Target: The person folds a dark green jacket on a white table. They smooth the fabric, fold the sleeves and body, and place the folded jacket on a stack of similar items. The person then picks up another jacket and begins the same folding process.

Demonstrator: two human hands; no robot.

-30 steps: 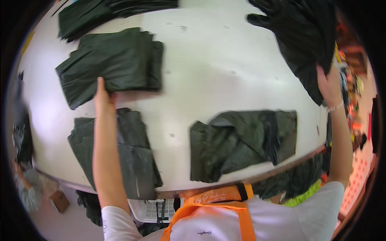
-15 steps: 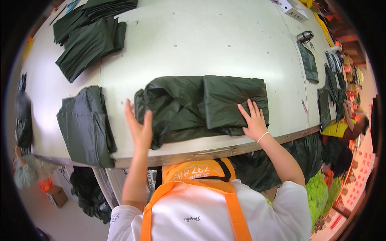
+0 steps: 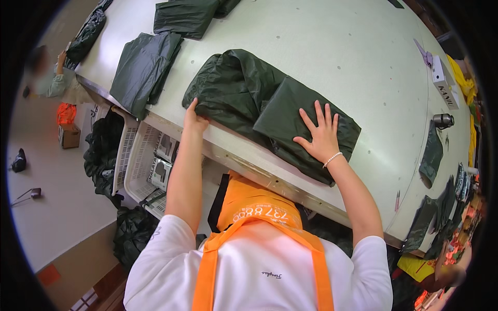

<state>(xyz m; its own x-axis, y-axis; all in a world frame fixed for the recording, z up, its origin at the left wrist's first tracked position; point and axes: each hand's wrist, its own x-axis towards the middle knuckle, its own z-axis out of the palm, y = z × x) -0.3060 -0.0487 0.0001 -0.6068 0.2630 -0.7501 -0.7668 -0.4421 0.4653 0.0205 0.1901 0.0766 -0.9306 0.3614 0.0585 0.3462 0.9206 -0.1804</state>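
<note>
Lying beneath flat, splayed right fingers, the folded green fabric touches left fingers whose grip I cannot tell.

Left grip half-hidden, right grip splayed

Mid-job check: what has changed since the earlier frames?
The left hand let go of the folded bundle, drew back inward and now touches the left end of the dark-green garment. The right hand let go of a dark piece at the right, moved inward and lies spread on the garment's smooth folded part. The pile at left stays on the table.
</note>
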